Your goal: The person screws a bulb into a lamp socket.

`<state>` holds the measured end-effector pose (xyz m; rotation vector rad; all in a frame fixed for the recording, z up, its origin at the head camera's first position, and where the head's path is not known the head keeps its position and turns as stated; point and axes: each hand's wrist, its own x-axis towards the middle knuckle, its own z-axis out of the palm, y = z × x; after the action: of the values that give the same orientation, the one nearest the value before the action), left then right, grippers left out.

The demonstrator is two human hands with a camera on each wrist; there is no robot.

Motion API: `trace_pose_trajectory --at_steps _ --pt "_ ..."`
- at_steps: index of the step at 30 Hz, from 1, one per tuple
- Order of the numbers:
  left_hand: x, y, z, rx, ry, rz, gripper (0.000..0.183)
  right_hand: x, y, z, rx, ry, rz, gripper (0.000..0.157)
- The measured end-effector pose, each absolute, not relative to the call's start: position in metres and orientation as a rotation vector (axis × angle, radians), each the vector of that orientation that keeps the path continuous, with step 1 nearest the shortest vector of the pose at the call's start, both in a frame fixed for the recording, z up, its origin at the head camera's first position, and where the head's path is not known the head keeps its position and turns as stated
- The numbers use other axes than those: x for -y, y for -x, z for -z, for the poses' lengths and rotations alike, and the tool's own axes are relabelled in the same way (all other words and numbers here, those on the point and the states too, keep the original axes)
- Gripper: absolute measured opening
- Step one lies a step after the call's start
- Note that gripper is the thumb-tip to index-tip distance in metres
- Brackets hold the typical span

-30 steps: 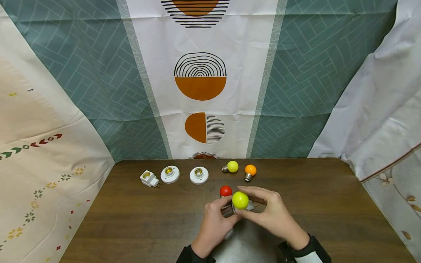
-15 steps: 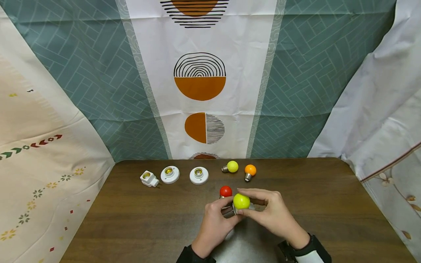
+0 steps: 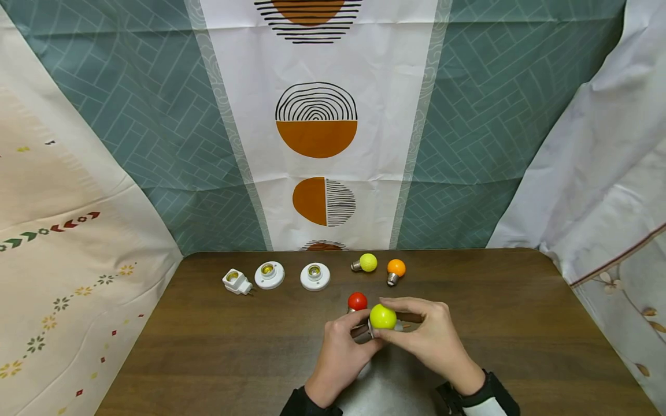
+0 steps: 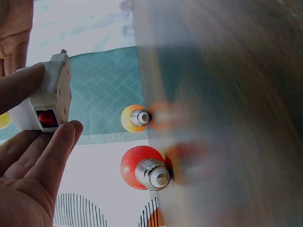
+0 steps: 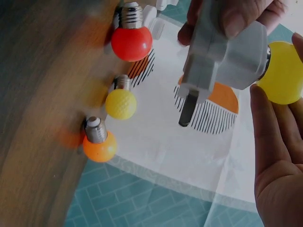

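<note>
Above the table, my left hand [image 3: 340, 352] grips a white plug-in lamp socket [image 4: 49, 94], which has a red rocker switch [image 4: 46, 118] and metal plug prongs [image 5: 188, 109]. A yellow-green light bulb [image 3: 383, 316] sits in the socket's opening, its screw base almost wholly hidden. My right hand [image 3: 434, 341] pinches the round bulb between thumb and fingers. In the right wrist view, the bulb [image 5: 282, 73] rests against the right fingers. Just beyond the hands stands a red bulb [image 3: 357, 301], base down in the head view and partly covered by the left fingers.
Toward the back of the brown table [image 3: 218, 346] lie a yellow bulb [image 3: 368, 262] and an orange bulb [image 3: 396, 268]. Left of them are two round white lamp holders [image 3: 314, 277] and another white plug-in socket [image 3: 236, 282]. Patterned cloth [image 3: 317, 138] hangs behind the table.
The yellow-green bulb and the socket have shifted very slightly to the right. My right fingers have moved a little around the bulb. The things on the table stay where they were.
</note>
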<state>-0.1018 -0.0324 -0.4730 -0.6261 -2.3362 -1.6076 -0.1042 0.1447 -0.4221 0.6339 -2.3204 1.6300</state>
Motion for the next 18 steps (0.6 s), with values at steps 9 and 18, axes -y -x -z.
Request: trace_pose_trajectory --at_steps 9,18 --pt "0.034 0.102 0.474 2.356 0.651 1.643 0.036 -0.147 0.100 0.401 2.425 -0.737 -1.618 0.050" --pt "0.034 0.103 0.475 2.350 0.671 1.693 0.038 -0.145 0.096 0.386 2.433 -0.796 -1.671 0.044"
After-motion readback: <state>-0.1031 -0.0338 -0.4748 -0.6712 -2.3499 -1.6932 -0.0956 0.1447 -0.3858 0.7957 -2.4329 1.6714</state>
